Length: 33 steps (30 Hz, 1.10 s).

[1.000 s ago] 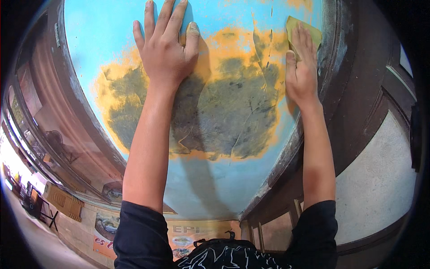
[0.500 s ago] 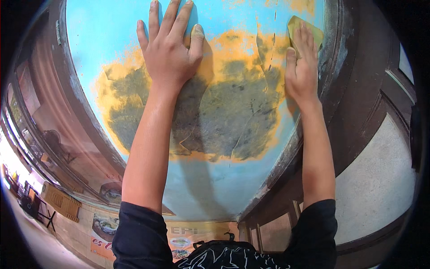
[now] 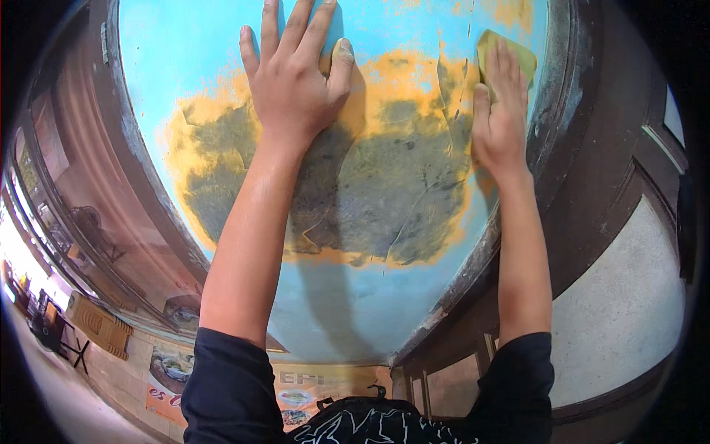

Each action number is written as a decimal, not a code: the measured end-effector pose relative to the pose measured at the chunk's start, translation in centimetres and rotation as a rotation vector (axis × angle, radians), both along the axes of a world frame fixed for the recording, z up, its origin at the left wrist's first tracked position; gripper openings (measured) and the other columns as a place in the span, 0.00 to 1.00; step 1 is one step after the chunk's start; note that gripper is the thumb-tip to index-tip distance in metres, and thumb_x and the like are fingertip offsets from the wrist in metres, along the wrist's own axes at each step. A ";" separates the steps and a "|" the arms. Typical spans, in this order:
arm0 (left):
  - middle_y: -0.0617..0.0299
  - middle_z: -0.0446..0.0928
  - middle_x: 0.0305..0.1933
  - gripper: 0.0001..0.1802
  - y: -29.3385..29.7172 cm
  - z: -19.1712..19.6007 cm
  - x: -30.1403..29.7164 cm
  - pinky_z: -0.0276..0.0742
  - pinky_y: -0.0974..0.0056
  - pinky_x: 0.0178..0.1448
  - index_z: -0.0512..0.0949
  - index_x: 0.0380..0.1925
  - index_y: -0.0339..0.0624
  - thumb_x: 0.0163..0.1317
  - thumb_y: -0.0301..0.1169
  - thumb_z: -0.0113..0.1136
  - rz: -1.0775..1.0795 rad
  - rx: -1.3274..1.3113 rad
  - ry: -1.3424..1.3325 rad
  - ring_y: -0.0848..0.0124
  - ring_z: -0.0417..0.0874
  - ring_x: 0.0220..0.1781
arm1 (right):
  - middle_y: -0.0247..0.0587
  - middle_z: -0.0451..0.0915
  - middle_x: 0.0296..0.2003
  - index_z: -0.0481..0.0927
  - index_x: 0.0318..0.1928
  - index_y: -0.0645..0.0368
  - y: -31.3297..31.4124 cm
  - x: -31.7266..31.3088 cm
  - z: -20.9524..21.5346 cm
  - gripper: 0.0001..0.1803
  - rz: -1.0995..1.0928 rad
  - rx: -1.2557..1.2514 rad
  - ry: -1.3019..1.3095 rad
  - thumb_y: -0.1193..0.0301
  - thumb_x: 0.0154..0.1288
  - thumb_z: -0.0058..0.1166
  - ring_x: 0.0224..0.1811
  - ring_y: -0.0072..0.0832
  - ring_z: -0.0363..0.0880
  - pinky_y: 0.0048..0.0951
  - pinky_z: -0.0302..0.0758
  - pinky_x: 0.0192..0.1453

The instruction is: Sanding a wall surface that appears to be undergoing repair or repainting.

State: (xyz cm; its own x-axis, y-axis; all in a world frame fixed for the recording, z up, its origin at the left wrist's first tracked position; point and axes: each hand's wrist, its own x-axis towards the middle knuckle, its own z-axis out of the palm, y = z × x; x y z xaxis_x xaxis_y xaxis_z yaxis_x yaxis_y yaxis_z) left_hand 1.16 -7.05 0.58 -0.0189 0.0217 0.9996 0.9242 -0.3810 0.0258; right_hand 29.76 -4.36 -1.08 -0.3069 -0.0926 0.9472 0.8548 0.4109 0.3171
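Observation:
My left hand (image 3: 296, 92) lies flat on a light blue wall panel (image 3: 185, 55), fingers spread and holding nothing. It covers the upper edge of a worn patch, where a dark grey area (image 3: 399, 185) is ringed by orange (image 3: 175, 152). Near the panel's right side, my right hand (image 3: 501, 126) presses a yellowish sheet of sandpaper (image 3: 526, 63) against the surface, its fingers stretched over the sheet and the thumb slightly apart. The sheet's underside is hidden. Cracks and flaking lines run through the patch beside this hand.
A dark, scuffed frame (image 3: 558, 81) borders the panel on the right, with a dark wooden door panel beyond. Glass with a reddish curtain (image 3: 81, 155) is at the left. Lower left are stacked tan chairs (image 3: 100, 325); a food banner (image 3: 333, 377) hangs below.
The view has shifted slightly, so the panel appears farther right. My right hand and the sandpaper have moved a little left over the panel. My left hand stays at the same spot on it.

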 end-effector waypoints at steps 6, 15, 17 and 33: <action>0.59 0.64 0.82 0.31 -0.6 0.1 -0.1 0.40 0.35 0.85 0.74 0.72 0.49 0.68 0.41 0.54 -0.049 -0.011 -0.009 0.47 0.53 0.86 | 0.49 0.59 0.80 0.61 0.79 0.59 -0.4 -1.3 2.7 0.30 0.004 0.038 0.004 0.59 0.86 0.35 0.84 0.48 0.51 0.48 0.43 0.86; 0.59 0.65 0.81 0.30 -0.1 -0.1 -0.5 0.43 0.35 0.84 0.75 0.71 0.48 0.69 0.41 0.54 -0.034 0.046 0.009 0.47 0.55 0.85 | 0.44 0.58 0.81 0.61 0.80 0.56 -0.3 -2.9 -0.5 0.31 -0.023 0.002 0.012 0.62 0.82 0.42 0.84 0.45 0.51 0.50 0.45 0.85; 0.59 0.65 0.81 0.30 -0.1 -0.1 -0.3 0.43 0.35 0.84 0.75 0.70 0.48 0.69 0.41 0.54 -0.030 0.048 0.009 0.47 0.54 0.85 | 0.45 0.60 0.80 0.62 0.79 0.57 -0.1 -3.0 2.6 0.30 0.003 0.044 -0.028 0.60 0.84 0.39 0.84 0.47 0.51 0.51 0.44 0.85; 0.58 0.65 0.81 0.30 -0.9 0.3 -1.7 0.44 0.34 0.84 0.75 0.70 0.47 0.68 0.41 0.55 -0.037 0.043 0.017 0.47 0.55 0.85 | 0.52 0.58 0.80 0.60 0.79 0.62 -3.1 -7.4 4.1 0.31 0.011 -0.071 0.047 0.61 0.82 0.39 0.83 0.51 0.51 0.52 0.44 0.85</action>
